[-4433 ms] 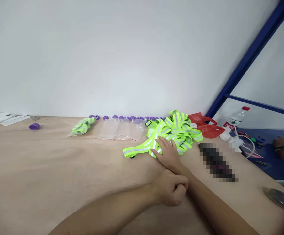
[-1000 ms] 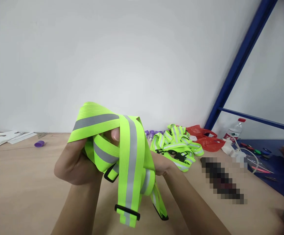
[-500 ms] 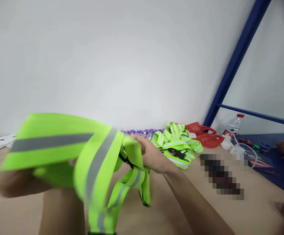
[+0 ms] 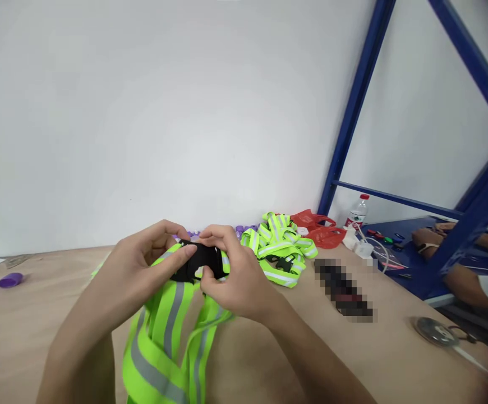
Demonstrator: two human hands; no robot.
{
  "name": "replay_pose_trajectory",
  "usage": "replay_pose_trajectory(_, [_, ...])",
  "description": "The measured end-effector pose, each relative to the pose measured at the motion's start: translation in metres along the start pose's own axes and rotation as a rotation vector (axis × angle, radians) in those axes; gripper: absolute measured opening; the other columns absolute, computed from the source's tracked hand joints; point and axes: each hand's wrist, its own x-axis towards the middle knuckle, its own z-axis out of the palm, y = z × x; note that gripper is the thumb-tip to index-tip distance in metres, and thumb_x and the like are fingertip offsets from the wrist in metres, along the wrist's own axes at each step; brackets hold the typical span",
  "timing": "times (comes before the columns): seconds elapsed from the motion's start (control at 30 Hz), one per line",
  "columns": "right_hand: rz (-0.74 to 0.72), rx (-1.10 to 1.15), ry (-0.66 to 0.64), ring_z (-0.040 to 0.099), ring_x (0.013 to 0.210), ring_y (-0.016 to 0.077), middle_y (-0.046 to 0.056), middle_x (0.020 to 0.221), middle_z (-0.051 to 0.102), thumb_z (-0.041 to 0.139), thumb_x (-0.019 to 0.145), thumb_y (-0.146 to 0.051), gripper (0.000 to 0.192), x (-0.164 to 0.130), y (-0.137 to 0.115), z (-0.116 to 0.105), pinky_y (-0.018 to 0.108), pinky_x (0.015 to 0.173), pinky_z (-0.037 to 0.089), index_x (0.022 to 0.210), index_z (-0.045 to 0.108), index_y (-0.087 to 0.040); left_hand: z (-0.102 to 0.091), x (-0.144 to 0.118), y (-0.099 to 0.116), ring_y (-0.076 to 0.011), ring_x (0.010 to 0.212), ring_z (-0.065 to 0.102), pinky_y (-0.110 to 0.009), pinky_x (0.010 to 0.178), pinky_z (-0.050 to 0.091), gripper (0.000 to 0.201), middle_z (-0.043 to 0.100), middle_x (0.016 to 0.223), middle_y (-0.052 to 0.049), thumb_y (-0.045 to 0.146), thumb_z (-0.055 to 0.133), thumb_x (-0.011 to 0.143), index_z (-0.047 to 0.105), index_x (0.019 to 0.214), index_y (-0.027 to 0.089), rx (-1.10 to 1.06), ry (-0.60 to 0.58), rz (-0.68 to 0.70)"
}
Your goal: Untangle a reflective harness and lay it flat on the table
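Observation:
Both of my hands are raised above the wooden table and grip the black plastic buckle of a neon yellow reflective strap vest. My left hand pinches the buckle's left half. My right hand pinches its right half. The vest's straps with grey reflective bands hang down from the buckle toward me. A pile of more such vests lies on the table to the right, behind my right hand.
Red plastic bags and a water bottle lie past the pile, by a blue metal frame. A purple cap sits far left. A round metal piece lies at the right. Another person's arm rests beyond the frame.
My right hand took one vest from the pile and both hands lifted it. The hands have since moved along the straps and come together on the black buckle. The view turned right.

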Motion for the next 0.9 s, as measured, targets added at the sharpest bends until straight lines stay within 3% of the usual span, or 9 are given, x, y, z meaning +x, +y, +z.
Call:
replay_pose_trajectory(0.1, [-0.072, -0.064, -0.015, 0.066, 0.113, 0.0202, 0.005, 0.117, 0.065, 0.053, 0.078, -0.008, 0.048, -0.003, -0.003, -0.002, 0.034, 0.096, 0.053, 0.122, 0.047, -0.026, -0.001, -0.004, 0.008, -0.0127, 0.052, 0.052, -0.019, 0.043, 0.037, 0.026, 0.058, 0.061, 0.002, 0.046, 0.067, 0.087, 0.07, 0.083, 0.02, 0.168, -0.098, -0.087])
replay_pose_trajectory(0.2, [-0.109, -0.099, -0.045, 0.066, 0.113, 0.0207, 0.005, 0.118, 0.065, 0.052, 0.08, -0.006, 0.048, -0.004, -0.001, -0.002, 0.036, 0.097, 0.053, 0.123, 0.046, -0.026, -0.004, -0.007, 0.019, -0.0127, 0.051, 0.049, -0.021, 0.043, 0.035, 0.036, 0.058, 0.061, 0.001, 0.051, 0.061, 0.09, 0.066, 0.073, 0.02, 0.235, -0.111, -0.123])
replay_pose_trajectory(0.4, [-0.132, -0.255, -0.012, 0.064, 0.112, 0.0225, 0.007, 0.119, 0.065, 0.056, 0.085, -0.01, 0.043, -0.002, -0.008, -0.006, 0.038, 0.096, 0.053, 0.124, 0.049, -0.025, -0.001, -0.01, 0.029, -0.015, 0.06, 0.056, -0.024, 0.051, 0.04, 0.029, 0.063, 0.066, 0.001, 0.045, 0.059, 0.092, 0.067, 0.075, 0.022, 0.239, 0.01, -0.018])
replay_pose_trajectory(0.53, [-0.171, -0.435, 0.065, 0.065, 0.107, 0.0263, 0.009, 0.112, 0.067, 0.057, 0.086, -0.013, 0.031, -0.001, -0.014, -0.01, 0.041, 0.092, 0.054, 0.116, 0.055, -0.022, 0.005, -0.014, 0.032, -0.0122, 0.051, 0.045, -0.024, 0.047, 0.031, 0.026, 0.056, 0.059, 0.003, 0.039, 0.058, 0.092, 0.062, 0.073, 0.022, 0.293, 0.115, 0.071])
replay_pose_trajectory(0.63, [-0.251, -0.514, 0.103, 0.066, 0.108, 0.026, 0.01, 0.118, 0.067, 0.052, 0.084, -0.008, 0.035, 0.0, -0.014, -0.011, 0.039, 0.092, 0.055, 0.116, 0.057, -0.022, 0.008, -0.015, 0.033, -0.0113, 0.048, 0.038, -0.025, 0.045, 0.026, 0.024, 0.051, 0.056, 0.005, 0.037, 0.055, 0.093, 0.059, 0.075, 0.022, 0.345, 0.108, 0.115])
replay_pose_trajectory(0.77, [-0.293, -0.528, 0.129, 0.068, 0.1, 0.0223, 0.008, 0.109, 0.069, 0.049, 0.083, -0.004, 0.035, 0.0, -0.016, -0.013, 0.035, 0.087, 0.055, 0.112, 0.06, -0.022, 0.005, -0.016, 0.033, -0.0113, 0.049, 0.039, -0.025, 0.046, 0.028, 0.024, 0.054, 0.058, 0.004, 0.039, 0.053, 0.095, 0.06, 0.079, 0.022, 0.367, 0.066, 0.105])
replay_pose_trajectory(0.9, [-0.281, -0.446, 0.199, 0.068, 0.095, 0.0204, 0.005, 0.102, 0.069, 0.054, 0.084, -0.009, 0.028, 0.0, -0.016, -0.018, 0.032, 0.085, 0.055, 0.108, 0.06, -0.024, -0.002, -0.019, 0.033, -0.0106, 0.048, 0.039, -0.024, 0.046, 0.028, 0.025, 0.048, 0.055, 0.005, 0.04, 0.058, 0.094, 0.061, 0.078, 0.022, 0.267, 0.168, 0.073])
